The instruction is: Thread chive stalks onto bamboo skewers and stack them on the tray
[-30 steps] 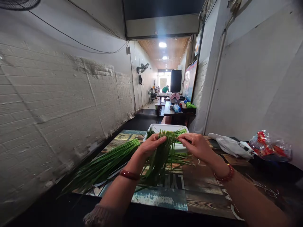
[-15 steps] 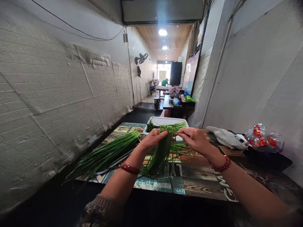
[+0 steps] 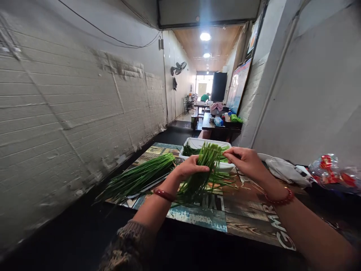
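Observation:
My left hand [image 3: 192, 167] is closed around a bunch of garlic chives [image 3: 207, 160], thumb across the front. Their pale cut ends stand up side by side in a flat row, while the dark leaves hang toward the table. Just right of the cut ends, my right hand [image 3: 244, 160] is pinched, thumb against fingers. Whatever lies in that pinch is too small to make out. A larger pile of garlic chives [image 3: 143, 175] lies on the table to the left, beside a long blade [image 3: 152, 183]. Loose chive stalks [image 3: 222, 181] lie below the hands.
Behind the chives stands a white plastic tray [image 3: 194, 142] holding more greens. Thin sticks [image 3: 257, 187] lie to the right on the patterned tabletop [image 3: 197, 218]. A white cloth [image 3: 284, 169] and clear-and-red plastic packaging [image 3: 328, 167] are farther right. A person in green [image 3: 205, 98] is far back.
The view has turned slightly left. The chives' cut ends are tilted up more, and my right hand has drawn a little away from them. My left hand keeps its grip.

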`<state>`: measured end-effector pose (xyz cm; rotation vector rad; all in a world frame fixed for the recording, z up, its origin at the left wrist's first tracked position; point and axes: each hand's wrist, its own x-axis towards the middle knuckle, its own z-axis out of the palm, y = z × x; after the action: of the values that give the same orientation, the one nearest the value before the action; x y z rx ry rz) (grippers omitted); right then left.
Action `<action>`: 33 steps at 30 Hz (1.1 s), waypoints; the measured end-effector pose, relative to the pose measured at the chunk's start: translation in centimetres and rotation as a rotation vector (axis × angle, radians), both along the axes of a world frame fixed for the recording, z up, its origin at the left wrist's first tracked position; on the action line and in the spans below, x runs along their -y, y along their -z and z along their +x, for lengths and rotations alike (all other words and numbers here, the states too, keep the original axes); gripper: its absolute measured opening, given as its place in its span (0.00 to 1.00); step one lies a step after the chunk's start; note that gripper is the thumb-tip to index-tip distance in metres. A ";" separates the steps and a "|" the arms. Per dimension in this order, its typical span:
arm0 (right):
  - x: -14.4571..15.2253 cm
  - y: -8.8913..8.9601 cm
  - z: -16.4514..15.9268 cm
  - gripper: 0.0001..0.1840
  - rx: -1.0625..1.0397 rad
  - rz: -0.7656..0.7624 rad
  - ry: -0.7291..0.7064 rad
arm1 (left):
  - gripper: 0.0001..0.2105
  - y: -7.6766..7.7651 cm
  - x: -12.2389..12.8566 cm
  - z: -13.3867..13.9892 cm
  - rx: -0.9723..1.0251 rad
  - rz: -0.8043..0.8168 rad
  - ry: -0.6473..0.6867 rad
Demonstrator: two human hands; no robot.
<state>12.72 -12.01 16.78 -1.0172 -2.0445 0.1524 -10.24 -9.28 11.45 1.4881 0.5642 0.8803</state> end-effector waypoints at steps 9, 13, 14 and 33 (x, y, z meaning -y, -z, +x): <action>-0.7 -0.5 -2.1 0.13 -0.054 0.066 0.095 | 0.26 4.1 -0.6 -2.1 0.007 -0.062 0.006; -1.0 -1.6 -3.7 0.13 -0.069 0.094 0.084 | 0.33 3.6 -0.7 -2.6 0.085 -0.093 0.080; -1.1 -1.8 -4.0 0.13 -0.078 0.097 0.076 | 0.34 3.5 -0.7 -2.6 0.091 -0.101 0.091; -8.9 2.6 -16.0 0.13 -0.738 -0.516 -0.222 | 0.25 -4.3 0.2 -23.1 -0.516 0.064 -0.568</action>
<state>-3.29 -3.11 14.18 -0.8424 -1.4389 1.0523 -33.30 -9.48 15.71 1.6476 1.3997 0.9424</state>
